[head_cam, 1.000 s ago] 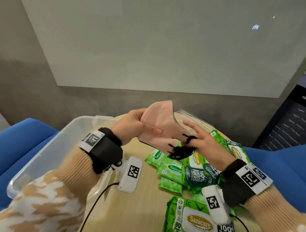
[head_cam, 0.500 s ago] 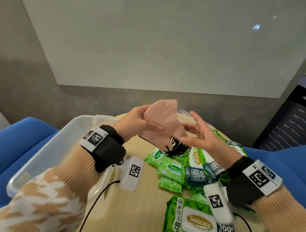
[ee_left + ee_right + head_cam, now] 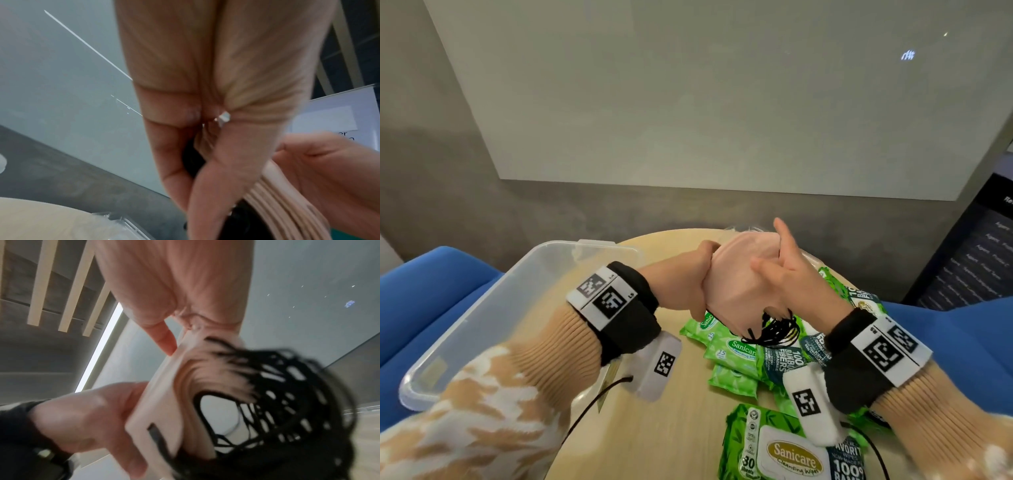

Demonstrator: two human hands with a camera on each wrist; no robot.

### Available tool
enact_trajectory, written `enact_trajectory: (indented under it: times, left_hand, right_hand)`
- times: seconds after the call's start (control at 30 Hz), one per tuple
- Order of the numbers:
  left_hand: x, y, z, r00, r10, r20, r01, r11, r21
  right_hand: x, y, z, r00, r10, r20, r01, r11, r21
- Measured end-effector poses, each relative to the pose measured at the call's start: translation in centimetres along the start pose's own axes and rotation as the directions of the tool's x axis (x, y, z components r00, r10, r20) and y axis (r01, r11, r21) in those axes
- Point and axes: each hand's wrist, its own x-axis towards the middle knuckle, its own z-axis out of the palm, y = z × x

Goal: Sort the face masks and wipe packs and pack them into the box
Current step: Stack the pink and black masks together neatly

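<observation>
A stack of pink face masks (image 3: 734,289) is held up over the round wooden table (image 3: 678,421), black ear loops (image 3: 774,331) dangling below it. My left hand (image 3: 700,274) grips the stack's left side. My right hand (image 3: 774,265) holds its right side, thumb across the front and index finger pointing up. The right wrist view shows the stack's edge (image 3: 164,402), the blurred ear loops (image 3: 287,394) and the left hand (image 3: 82,415) round it. Layered mask edges (image 3: 267,203) appear in the left wrist view. Green wipe packs (image 3: 732,347) lie on the table under the hands.
A clear plastic box (image 3: 482,318) sits at the table's left, its inside mostly hidden by my left arm. A large Sanicare wipe pack (image 3: 791,455) lies at the near edge. Blue seats (image 3: 431,291) flank the table, and a grey wall stands behind it.
My right hand left the dangling ear loops and rose to clasp the mask stack's right side. The stack turned and both hands now close on it together.
</observation>
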Motion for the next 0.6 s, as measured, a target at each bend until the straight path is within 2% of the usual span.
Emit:
enact_trajectory:
  times: [0.1,0.13,0.2,0.27,0.33,0.4,0.5,0.53,0.6]
  left_hand:
    - [0.2,-0.3,-0.3,1.0,-0.003,0.026,0.003,1.0,0.013]
    - [0.0,-0.5,-0.7,0.999,0.012,0.048,-0.01,0.999,-0.033]
    - [-0.4,-0.8,-1.5,0.995,0.084,0.059,-0.068,0.971,-0.228]
    - [-0.8,-0.4,-2.0,0.986,0.17,0.004,-0.147,0.864,-0.482]
    - [-1.0,0.2,-2.0,0.958,0.251,-0.138,-0.281,0.739,-0.612]
    - [-1.3,0.5,-2.0,0.92,0.274,-0.28,-0.391,0.689,-0.61]
    - [-1.8,0.3,-2.1,0.881,0.238,-0.409,-0.457,0.655,-0.602]
    - [-2.0,0.2,-2.1,0.876,0.226,-0.427,-0.462,0.65,-0.604]
    - [-2.3,-0.1,-1.9,0.889,0.235,-0.393,-0.437,0.694,-0.572]
  right_hand:
    - [-0.5,-0.4,-0.2,0.999,-0.034,0.028,0.034,0.999,-0.014]
    - [-0.6,-0.6,-0.3,0.998,-0.056,0.038,0.056,0.998,-0.01]
    - [-0.8,-0.8,-0.4,0.991,-0.117,0.061,0.118,0.993,-0.021]
    - [-1.0,-1.1,-0.1,0.977,-0.2,0.078,0.203,0.978,-0.038]
    - [-1.2,-1.2,0.2,0.964,-0.263,0.048,0.263,0.965,0.002]
    - [-1.4,-0.8,0.1,0.954,-0.299,0.03,0.298,0.954,0.044]
    - [-2.2,-0.2,-0.2,0.965,-0.24,0.109,0.231,0.969,0.085]
    - [-2.5,-0.1,-0.1,0.97,-0.21,0.126,0.201,0.976,0.081]
    - [-3.1,0.0,0.5,0.976,-0.183,0.116,0.173,0.981,0.088]
